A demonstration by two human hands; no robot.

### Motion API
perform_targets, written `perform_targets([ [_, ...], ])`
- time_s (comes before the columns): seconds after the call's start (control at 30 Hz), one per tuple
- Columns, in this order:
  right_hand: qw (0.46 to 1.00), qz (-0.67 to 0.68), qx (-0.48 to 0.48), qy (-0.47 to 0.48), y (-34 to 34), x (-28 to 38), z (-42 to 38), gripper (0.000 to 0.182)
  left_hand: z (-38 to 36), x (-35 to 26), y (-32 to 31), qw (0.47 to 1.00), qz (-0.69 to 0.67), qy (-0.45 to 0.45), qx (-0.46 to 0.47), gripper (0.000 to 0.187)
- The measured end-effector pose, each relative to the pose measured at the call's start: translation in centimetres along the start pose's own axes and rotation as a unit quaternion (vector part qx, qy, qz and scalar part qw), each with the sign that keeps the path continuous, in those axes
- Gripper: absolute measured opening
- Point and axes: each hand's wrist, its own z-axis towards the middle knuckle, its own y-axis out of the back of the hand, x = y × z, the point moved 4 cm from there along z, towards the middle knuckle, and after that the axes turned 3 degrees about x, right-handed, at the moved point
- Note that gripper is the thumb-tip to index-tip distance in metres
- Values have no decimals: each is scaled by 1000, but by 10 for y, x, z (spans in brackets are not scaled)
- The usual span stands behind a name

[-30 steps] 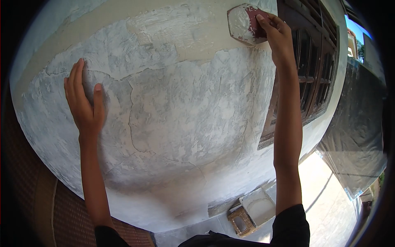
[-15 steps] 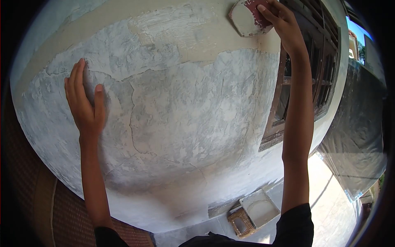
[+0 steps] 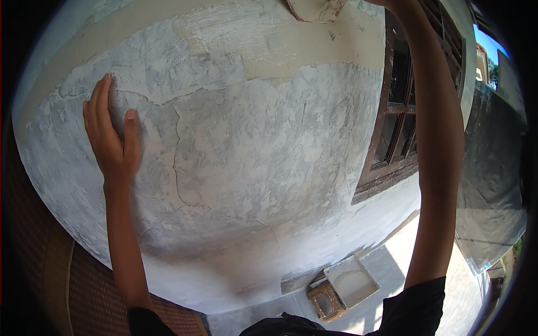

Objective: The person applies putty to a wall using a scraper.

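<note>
My left hand (image 3: 112, 131) rests on the patchy grey-white wall (image 3: 252, 151), its fingers stretched up and thumb apart, holding nothing. At the top edge of the view is my right hand (image 3: 389, 3), mostly cut off by the frame, with its fingers out of sight. Beside it, against the cream upper part of the wall, the lower end of a putty-smeared scraper (image 3: 316, 10) shows; the half-second-old view has it as a flat dark-red plate gripped in that hand. Cracks and rough edges of the coating run between my hands.
A brown wooden window (image 3: 395, 131) with glass panes is on the right, behind my right forearm. On the floor below sit a square tray (image 3: 367, 287) with whitish residue and a brown woven basket (image 3: 325, 302). A dark plastic sheet (image 3: 490, 173) hangs at far right.
My right hand and the scraper have moved up, partly out of view, and the scraper is further left. The right forearm has swung right. My left hand stays on the wall.
</note>
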Motion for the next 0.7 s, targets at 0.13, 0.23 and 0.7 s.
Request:
perform_targets([
  [0.13,991,121,-15,52,13,3,2,17,0,2,0,1000,-3,-3,-4,54],
  [0.23,998,51,12,-22,13,1,-4,17,0,2,-1,1000,0,1,-4,54],
  [0.7,997,-24,-57,40,2,-6,-7,16,0,2,-1,1000,-3,-6,-4,55],
])
